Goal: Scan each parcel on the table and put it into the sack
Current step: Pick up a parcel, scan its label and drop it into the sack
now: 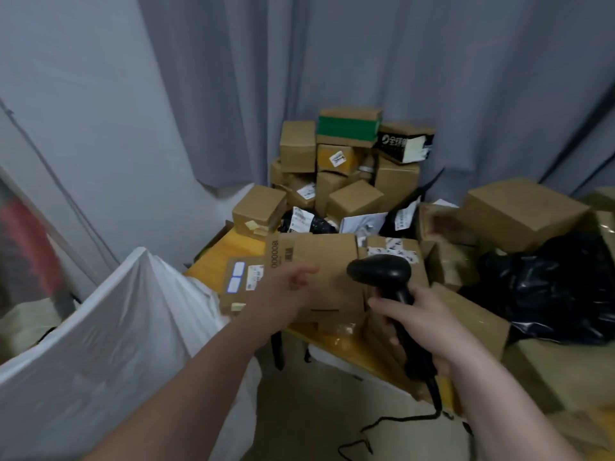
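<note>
At frame centre my left hand [287, 289], fingers loosely apart, hovers over the flat cardboard parcel [327, 257] on the table [213, 261], my right hand [424, 329] clamped round the scanner [379, 271], the white sack [116, 327] lower left.

Count, my view. Two hands: my left hand [293, 284] and my right hand [419, 324]. One scanner [379, 271], at 5 o'clock. One white sack [116, 311], at 8 o'clock. One table [233, 244]. At least fifteen boxes [354, 197], heaped from 12 to 3 o'clock; the pile hides the exact total. Three black bags [549, 287] in view, the largest at 3 o'clock.
</note>
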